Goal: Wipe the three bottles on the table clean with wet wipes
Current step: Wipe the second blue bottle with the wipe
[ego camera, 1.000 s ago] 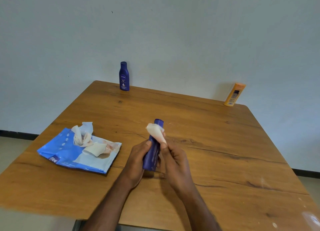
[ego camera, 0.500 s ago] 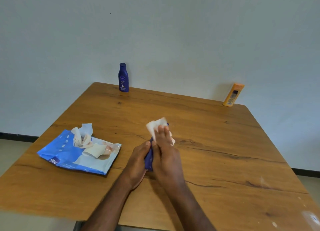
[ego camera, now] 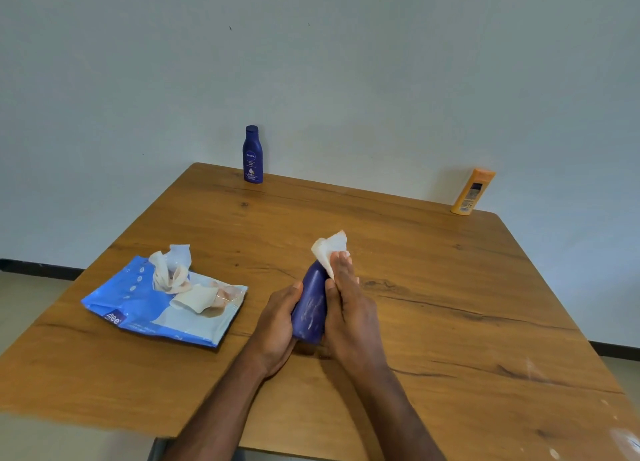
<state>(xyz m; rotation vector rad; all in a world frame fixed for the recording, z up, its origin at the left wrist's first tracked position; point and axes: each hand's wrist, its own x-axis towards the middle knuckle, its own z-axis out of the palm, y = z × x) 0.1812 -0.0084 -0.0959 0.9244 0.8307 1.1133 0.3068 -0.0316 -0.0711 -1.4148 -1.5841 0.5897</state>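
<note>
Left hand (ego camera: 277, 325) curls around the lower body of the dark blue bottle (ego camera: 311, 308), tilted over the wooden table (ego camera: 433, 287), while the right hand (ego camera: 349, 315) pinches a white wet wipe (ego camera: 328, 249) against its top end. Left of the left hand lies the blue wipes pack (ego camera: 138, 301). Well beyond both hands stand the Nivea bottle (ego camera: 252, 154) and, far right, the orange bottle (ego camera: 472, 192).

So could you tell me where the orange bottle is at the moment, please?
In the head view, the orange bottle stands at the table's far right corner, against the wall, well right of the upright blue bottle.
</note>
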